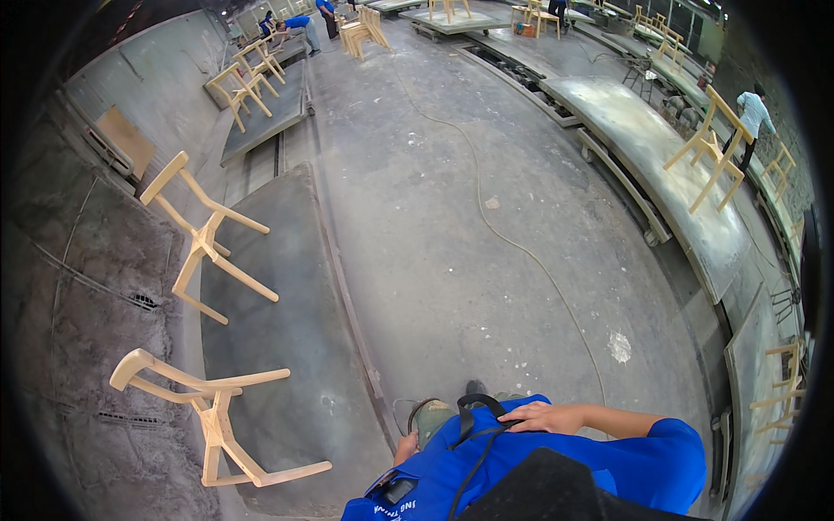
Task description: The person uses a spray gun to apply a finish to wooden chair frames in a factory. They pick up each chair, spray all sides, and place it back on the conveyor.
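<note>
My right hand [546, 418] lies on the front of my blue shirt [599, 447], its fingers stretched out beside a black strap [480, 401]. Low at my left side hangs my left hand [406, 447], mostly hidden by the shirt and too small to read its fingers. Close by it is a dark curved loop [423, 406], perhaps a hose, with a thin cable. To my left, an unfinished wooden chair frame [217, 425] stands on a grey platform [295, 347]. A second wooden chair frame [204, 239] stands farther along the same platform.
A long thin hose [482, 208] runs across the concrete floor. Metal-topped platforms [643, 148] line the right side, one bearing a chair frame [712, 152]. More chairs [363, 33] stand far ahead. Co-workers in blue [300, 26] and light blue [754, 113] are at a distance.
</note>
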Action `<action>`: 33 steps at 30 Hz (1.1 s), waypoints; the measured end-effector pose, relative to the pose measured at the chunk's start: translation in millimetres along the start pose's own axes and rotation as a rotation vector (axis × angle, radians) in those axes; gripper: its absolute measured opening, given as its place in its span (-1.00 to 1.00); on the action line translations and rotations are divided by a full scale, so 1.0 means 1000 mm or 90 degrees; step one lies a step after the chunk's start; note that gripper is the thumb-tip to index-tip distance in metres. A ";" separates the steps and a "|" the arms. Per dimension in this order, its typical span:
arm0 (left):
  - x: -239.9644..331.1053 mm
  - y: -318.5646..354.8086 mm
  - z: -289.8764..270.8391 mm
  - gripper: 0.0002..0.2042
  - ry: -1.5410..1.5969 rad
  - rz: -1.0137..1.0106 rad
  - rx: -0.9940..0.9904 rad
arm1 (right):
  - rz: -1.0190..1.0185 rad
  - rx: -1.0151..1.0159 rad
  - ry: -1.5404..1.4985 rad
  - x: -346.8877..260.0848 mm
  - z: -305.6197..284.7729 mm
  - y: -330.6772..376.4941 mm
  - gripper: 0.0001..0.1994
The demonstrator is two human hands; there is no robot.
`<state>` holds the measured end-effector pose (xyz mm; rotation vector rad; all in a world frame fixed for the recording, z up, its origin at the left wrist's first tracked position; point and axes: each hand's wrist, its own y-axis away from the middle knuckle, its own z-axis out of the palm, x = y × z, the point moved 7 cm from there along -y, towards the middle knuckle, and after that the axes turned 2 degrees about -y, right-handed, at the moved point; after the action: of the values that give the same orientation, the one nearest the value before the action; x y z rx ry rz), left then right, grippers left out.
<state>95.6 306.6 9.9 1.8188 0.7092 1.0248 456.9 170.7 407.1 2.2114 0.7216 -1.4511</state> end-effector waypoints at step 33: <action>0.033 0.000 -0.007 -0.54 -0.027 -0.006 0.007 | -0.007 0.000 -0.006 0.008 -0.027 -0.019 -0.23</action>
<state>105.4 336.1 23.3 1.8390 0.6980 0.9757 467.1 203.2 409.7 2.2023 0.7321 -1.4669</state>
